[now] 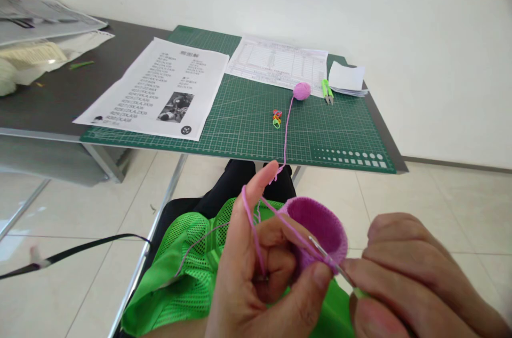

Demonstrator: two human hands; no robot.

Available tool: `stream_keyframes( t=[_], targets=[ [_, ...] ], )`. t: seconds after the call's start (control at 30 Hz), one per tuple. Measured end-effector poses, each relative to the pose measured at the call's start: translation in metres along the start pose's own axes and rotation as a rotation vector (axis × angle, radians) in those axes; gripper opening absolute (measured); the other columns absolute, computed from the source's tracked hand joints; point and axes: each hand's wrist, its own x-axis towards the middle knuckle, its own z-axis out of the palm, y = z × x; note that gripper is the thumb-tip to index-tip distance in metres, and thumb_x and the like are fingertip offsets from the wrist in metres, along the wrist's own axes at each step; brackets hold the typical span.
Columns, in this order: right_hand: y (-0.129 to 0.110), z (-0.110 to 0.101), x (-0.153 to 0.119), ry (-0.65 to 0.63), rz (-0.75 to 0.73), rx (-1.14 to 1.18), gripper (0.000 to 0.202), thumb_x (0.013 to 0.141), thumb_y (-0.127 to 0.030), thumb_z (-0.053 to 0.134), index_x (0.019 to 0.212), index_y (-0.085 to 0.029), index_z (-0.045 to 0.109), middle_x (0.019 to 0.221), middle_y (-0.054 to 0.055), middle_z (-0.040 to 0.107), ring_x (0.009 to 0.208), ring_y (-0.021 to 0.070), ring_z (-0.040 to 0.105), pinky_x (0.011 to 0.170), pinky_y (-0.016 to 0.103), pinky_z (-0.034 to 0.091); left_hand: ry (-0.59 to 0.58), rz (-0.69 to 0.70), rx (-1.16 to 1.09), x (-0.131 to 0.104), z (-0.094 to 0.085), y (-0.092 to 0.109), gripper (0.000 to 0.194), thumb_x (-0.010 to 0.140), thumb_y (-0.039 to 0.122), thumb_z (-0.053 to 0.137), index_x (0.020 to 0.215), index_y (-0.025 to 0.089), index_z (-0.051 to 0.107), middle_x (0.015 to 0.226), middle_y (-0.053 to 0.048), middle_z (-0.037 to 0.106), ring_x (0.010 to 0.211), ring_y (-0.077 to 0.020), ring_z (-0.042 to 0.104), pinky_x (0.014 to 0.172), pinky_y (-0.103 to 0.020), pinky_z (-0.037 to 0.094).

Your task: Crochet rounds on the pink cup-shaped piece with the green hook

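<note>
My left hand (256,274) pinches the rim of a pink crochet piece (326,220), a hollow cup shape, between thumb and fingers. Pink yarn (252,215) loops round its raised index finger and runs down to the work. In my right hand (408,279) is a crochet hook (340,271) with a metal shaft and a green handle, mostly hidden by the fingers. The hook's tip lies at the rim, beside the taut yarn. From my left hand the strand leads up to a small pink yarn ball (302,91) on the cutting mat.
On the green cutting mat (240,114) lie a printed pattern sheet (168,87), a printed form (280,63), coloured stitch markers (277,118), green snips (327,91) and white paper slips (347,78). Papers and pale yarn (7,77) sit at left. A green mesh garment (192,258) covers my lap.
</note>
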Motion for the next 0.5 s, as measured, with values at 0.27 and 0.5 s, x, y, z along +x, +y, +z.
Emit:
stream_keyframes(
  t=[0.27, 0.5],
  targets=[
    [-0.004, 0.016, 0.02, 0.03, 0.091, 0.11, 0.024, 0.092, -0.031, 0.06, 0.071, -0.021, 0.066, 0.057, -0.001, 0.056, 0.051, 0.0147, 0.056, 0.044, 0.028, 0.049, -0.023, -0.114, -0.035, 0.0, -0.008, 0.003, 0.07, 0.09, 0.022, 0.074, 0.142, 0.056, 0.042, 0.074, 0.008, 0.054, 0.05, -0.0023, 0.023, 0.045, -0.013, 0.018],
    [-0.011, 0.016, 0.008, 0.044, 0.239, 0.06, 0.027, 0.1, -0.021, 0.049, 0.076, -0.022, 0.062, 0.05, -0.004, 0.048, 0.052, 0.0142, 0.062, 0.044, 0.026, 0.047, 0.211, -0.089, -0.167, 0.013, -0.019, 0.014, 0.027, 0.099, 0.031, 0.06, 0.123, 0.026, 0.071, 0.073, 0.001, 0.061, 0.068, -0.0072, 0.052, 0.069, -0.009, 0.05]
  ],
)
